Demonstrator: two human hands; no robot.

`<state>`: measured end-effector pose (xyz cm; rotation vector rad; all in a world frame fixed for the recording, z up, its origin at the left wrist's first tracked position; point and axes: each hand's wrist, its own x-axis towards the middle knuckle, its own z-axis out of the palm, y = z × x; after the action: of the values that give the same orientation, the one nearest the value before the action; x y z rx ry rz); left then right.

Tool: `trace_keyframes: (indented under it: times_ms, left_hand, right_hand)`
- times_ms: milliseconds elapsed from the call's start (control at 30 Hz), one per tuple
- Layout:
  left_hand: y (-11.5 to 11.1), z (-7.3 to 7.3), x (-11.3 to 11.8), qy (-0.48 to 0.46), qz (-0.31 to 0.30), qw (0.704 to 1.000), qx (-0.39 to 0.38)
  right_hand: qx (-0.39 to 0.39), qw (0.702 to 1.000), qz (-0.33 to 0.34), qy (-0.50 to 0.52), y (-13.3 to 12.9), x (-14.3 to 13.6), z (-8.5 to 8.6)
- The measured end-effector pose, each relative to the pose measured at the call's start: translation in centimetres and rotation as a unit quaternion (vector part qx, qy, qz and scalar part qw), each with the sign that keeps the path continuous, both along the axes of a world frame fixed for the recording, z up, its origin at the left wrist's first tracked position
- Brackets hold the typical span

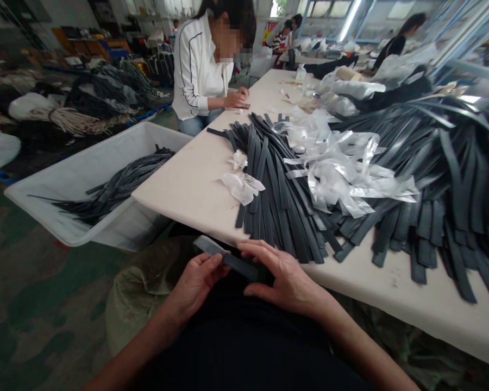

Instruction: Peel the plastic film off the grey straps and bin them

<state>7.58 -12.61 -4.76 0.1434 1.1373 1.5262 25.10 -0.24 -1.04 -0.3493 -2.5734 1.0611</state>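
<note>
Near the table's front edge, my left hand [201,279] pinches a dark flat strip [238,265] between thumb and fingers, with one lighter grey end sticking out to the upper left. My right hand [283,277] is at the strip's other end, thumb and fingers apart, and whether it touches the strip is hard to tell. Beyond my hands, many dark strips [264,179] lie fanned out on the table, their ends toward me. Crumpled clear plastic film [342,168] rests over them, and small white scraps [242,187] lie at their left.
The pale table [179,184] runs away from me. A white bin [77,163] holding dark strips stands at its left. A person in a white jacket [195,65] works at the far left edge. A bigger strip pile [444,179] covers the right side. A green sack [134,293] sits below.
</note>
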Motion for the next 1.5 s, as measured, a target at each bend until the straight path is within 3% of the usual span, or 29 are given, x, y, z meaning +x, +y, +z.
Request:
trace_keyframes:
  times_ms: [100,233,333,467,533,600,667,733,867,967,1067,1167,1300,1400,1500]
  left_hand:
    - [-0.4,0.2,-0.6,0.007,-0.023,1.000,-0.004]
    - [-0.4,0.0,0.5,-0.011,-0.081,0.996,0.025]
    - [-0.6,-0.4,1.5,-0.045,-0.102,0.991,0.078]
    - [-0.7,-1.5,1.7,-0.166,-0.140,0.966,0.140]
    - [-0.4,-2.5,0.9,-0.227,-0.068,0.968,0.084]
    - [-0.1,-3.7,-1.0,-0.238,0.082,0.968,-0.004]
    - [-0.2,-4.7,-4.0,-0.201,0.229,0.950,-0.060]
    - [-0.8,-5.2,-7.8,-0.150,0.327,0.930,-0.070]
    - [-3.0,-3.6,-14.5,-0.028,0.463,0.885,-0.034]
    - [-3.8,-1.0,-16.2,0.079,0.519,0.851,0.018]
    - [-2.8,1.1,-14.4,0.161,0.454,0.875,0.057]
    - [-0.9,2.0,-10.5,0.232,0.287,0.925,0.086]
    - [0.8,1.6,-5.6,0.260,0.071,0.959,0.090]
    - [1.7,1.3,-3.6,0.287,-0.082,0.951,0.080]
    - [2.6,1.3,-2.4,0.334,-0.208,0.915,0.085]
  right_hand:
    - [0.086,0.996,0.027,0.016,0.4,0.7,-0.3]
    - [0.180,0.979,0.082,0.041,0.3,-0.4,-0.9]
    - [0.161,0.975,0.112,0.108,0.0,-1.5,-1.2]
    - [0.104,0.970,0.095,0.199,-0.3,-1.7,-0.6]
    - [0.054,0.973,0.081,0.209,-0.2,-0.8,0.3]
    - [-0.009,0.978,0.076,0.194,0.1,0.7,1.4]
    - [-0.066,0.981,0.079,0.165,0.3,2.5,2.2]
    - [-0.110,0.982,0.073,0.132,0.5,4.2,2.4]
    - [-0.180,0.980,0.039,0.079,0.0,5.4,0.8]
    - [-0.238,0.970,0.008,0.048,-0.5,4.5,-1.1]
    - [-0.295,0.955,0.001,0.027,-0.8,2.8,-2.0]
    - [-0.342,0.938,0.000,0.046,-0.4,1.0,-1.3]
    - [-0.333,0.931,-0.014,0.149,1.4,-0.4,0.7]
    - [-0.357,0.911,-0.029,0.206,2.8,-0.8,1.9]
    - [-0.372,0.902,-0.028,0.218,3.4,-1.0,2.3]
